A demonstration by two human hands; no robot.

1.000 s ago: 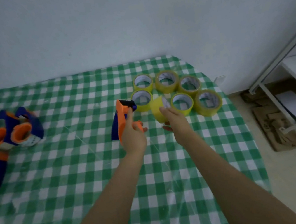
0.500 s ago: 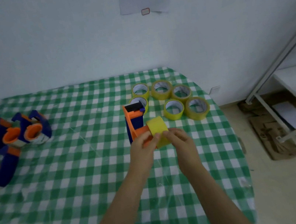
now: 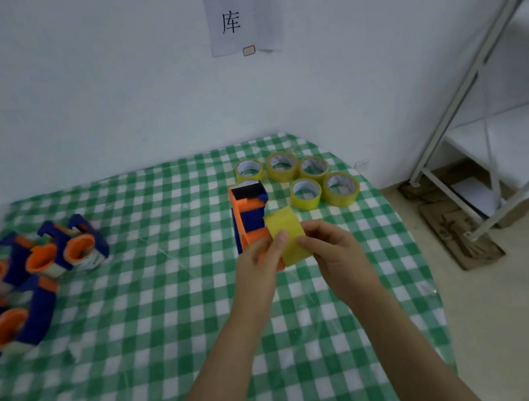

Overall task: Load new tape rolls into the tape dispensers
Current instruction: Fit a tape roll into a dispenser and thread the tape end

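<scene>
An orange and blue tape dispenser (image 3: 248, 215) is held upright above the table by my left hand (image 3: 259, 267), which grips its lower end. Against the dispenser's right side sits a yellow tape roll (image 3: 287, 231), on edge. My right hand (image 3: 333, 251) holds that roll from the right, and my left thumb also presses on its face. Several more yellow tape rolls (image 3: 305, 190) lie flat in a cluster at the table's far right.
Several orange and blue dispensers (image 3: 36, 257) lie grouped at the table's left edge. The green checked tablecloth (image 3: 137, 324) covers the table. A white metal shelf rack (image 3: 495, 136) and flat cardboard (image 3: 459, 238) stand on the floor to the right. A paper sign (image 3: 241, 6) hangs on the wall.
My right hand lifted a roll out of the cluster and brought it to the dispenser's side. Both hands drew back toward me, then held nearly still. The camera tilted up.
</scene>
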